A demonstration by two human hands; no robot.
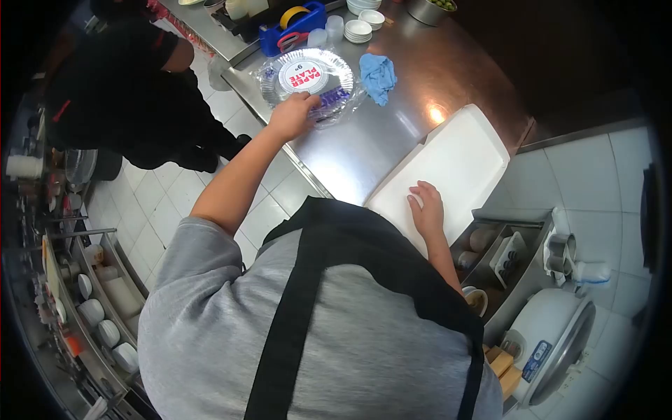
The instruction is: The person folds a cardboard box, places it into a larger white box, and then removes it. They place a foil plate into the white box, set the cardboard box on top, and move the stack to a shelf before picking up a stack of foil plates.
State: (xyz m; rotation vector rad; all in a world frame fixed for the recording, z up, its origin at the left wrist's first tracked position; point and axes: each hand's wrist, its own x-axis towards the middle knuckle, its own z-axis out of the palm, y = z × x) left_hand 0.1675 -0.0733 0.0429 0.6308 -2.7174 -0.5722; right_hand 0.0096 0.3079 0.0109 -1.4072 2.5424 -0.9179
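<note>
My left hand (pixel 294 115) reaches out to a plastic-wrapped pack of paper plates (pixel 308 73) and grips its near edge on the steel counter (pixel 364 147). My right hand (pixel 427 210) rests flat, fingers apart, on a closed white foam container (pixel 455 164) that lies at the counter's near corner. I wear a grey shirt and a black apron, which fill the lower part of the view.
A blue cloth (pixel 378 75) lies beside the plates. A blue caddy with tape (pixel 294 24) and stacks of small white bowls (pixel 364 24) stand further back. Another person in black (pixel 133 91) stands at the left. A white rice cooker (pixel 553 343) and steel bins (pixel 490 252) sit at the right.
</note>
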